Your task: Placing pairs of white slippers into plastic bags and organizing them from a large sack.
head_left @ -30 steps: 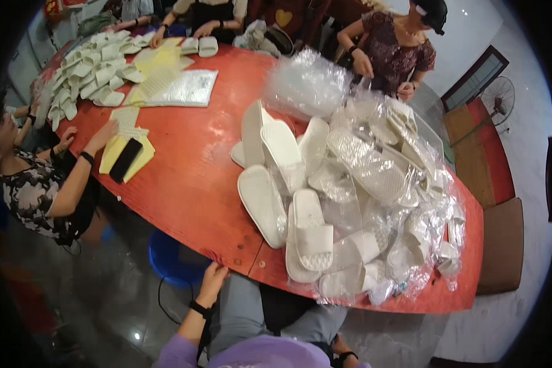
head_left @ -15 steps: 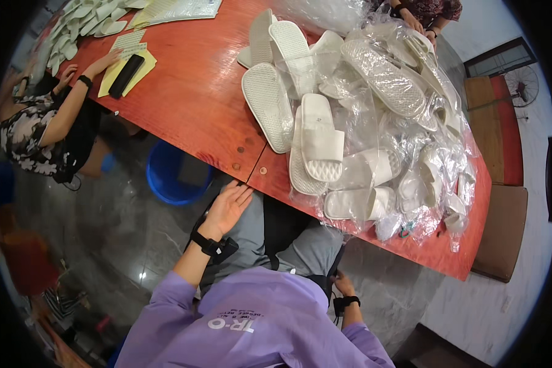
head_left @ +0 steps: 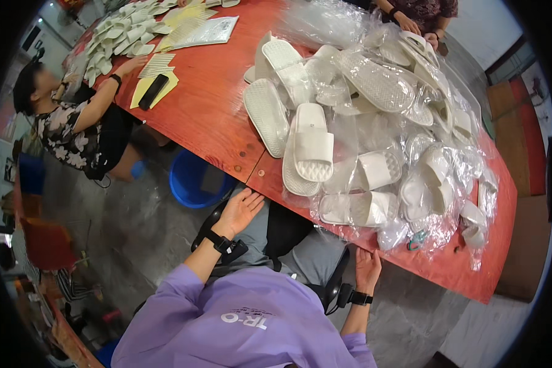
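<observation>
My left hand [head_left: 242, 210] is palm up at the near edge of the red wooden table [head_left: 196, 116], its fingers stretched out and holding nothing. Further right, my right hand [head_left: 367, 270] is also palm up with extended fingers, its tips by the table's edge below the bagged slippers. Closest to both hands lies a pile of white slippers, many in clear plastic bags. One white slipper [head_left: 313, 147] rests on top of another sole, toe end toward me. To its left leans a bare-soled slipper [head_left: 265, 116]. A bagged slipper [head_left: 359, 209] lies sideways along the near edge.
A blue bucket [head_left: 196, 184] stands on the floor left of my legs. At the left, a co-worker [head_left: 80, 126] sits near yellow sheets, a black case [head_left: 153, 92] and a heap of pale slippers [head_left: 126, 34]. Another person's hands [head_left: 409, 23] are at the far right edge.
My right hand has come up from beside my hip to the table's edge, and its fingers are now extended. The view has shifted; my left hand stays at the edge.
</observation>
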Tool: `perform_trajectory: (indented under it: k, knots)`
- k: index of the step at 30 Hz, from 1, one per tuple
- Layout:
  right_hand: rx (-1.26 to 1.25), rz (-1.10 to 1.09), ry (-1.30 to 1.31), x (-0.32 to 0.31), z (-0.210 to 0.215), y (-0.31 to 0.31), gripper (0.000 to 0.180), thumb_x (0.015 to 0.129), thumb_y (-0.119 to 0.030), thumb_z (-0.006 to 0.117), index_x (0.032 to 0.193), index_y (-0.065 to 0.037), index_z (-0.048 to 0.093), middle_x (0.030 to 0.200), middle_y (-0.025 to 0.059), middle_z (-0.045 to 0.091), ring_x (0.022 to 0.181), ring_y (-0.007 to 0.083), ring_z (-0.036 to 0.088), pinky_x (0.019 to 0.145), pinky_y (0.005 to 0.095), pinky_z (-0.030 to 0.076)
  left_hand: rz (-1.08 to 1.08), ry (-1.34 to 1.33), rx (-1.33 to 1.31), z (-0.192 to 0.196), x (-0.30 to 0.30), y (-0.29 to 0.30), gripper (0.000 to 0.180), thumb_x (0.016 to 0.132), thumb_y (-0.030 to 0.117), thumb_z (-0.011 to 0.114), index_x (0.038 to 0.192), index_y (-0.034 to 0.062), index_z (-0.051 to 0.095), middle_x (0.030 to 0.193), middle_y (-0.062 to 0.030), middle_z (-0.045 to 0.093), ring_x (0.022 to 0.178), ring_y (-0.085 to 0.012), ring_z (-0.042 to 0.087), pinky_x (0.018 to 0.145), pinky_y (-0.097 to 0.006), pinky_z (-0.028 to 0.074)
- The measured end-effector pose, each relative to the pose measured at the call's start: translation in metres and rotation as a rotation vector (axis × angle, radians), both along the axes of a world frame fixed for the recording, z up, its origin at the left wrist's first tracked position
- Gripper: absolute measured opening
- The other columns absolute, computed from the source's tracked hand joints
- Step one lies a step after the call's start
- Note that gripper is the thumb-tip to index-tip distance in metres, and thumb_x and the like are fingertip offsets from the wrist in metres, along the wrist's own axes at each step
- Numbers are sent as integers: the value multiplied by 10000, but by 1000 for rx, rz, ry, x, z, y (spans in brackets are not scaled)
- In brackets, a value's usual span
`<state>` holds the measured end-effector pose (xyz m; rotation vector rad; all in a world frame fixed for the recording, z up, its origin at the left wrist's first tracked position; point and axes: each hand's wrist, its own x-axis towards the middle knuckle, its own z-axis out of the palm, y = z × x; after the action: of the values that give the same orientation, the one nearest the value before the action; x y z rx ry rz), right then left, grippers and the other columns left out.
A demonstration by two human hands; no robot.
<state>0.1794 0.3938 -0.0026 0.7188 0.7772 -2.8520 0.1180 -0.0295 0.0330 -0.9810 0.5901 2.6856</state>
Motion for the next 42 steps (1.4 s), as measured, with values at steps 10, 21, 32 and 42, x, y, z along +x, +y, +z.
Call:
perform_trajectory:
  k: [10,21,32,42]
  knots:
    - [44,39,-30,-3,-8,7,293,941,-148,503,1195,-1,504,1273,145,516,1202,266,474,1067,397,367,113,28,-24,-8,-6,21,226,890,150,523,1098,60,528,1230,-104,527,1183,-231,467,1061,-398,354]
    - [127,87,-138,-20,-13,28,115,853,-73,588,927,16,593,998,136,632,1023,260,575,982,440,457,61,142,97,-55,-6,31,268,800,163,619,1053,76,596,1213,-54,560,1141,-177,480,1020,-340,341]
    - [267,-88,-698,-61,2,58,302,787,-165,625,1024,9,552,1015,178,568,982,319,527,864,496,438,209,159,320,-28,1,47,143,817,110,566,929,145,484,982,23,468,1017,-91,412,954,-292,320]
    - [335,-191,-670,-81,0,52,368,833,-125,536,1187,-31,513,1275,214,503,1213,420,424,964,628,343,106,76,88,-55,-8,57,516,797,141,544,1270,25,370,1331,-127,406,1264,-228,339,1050,-339,250]
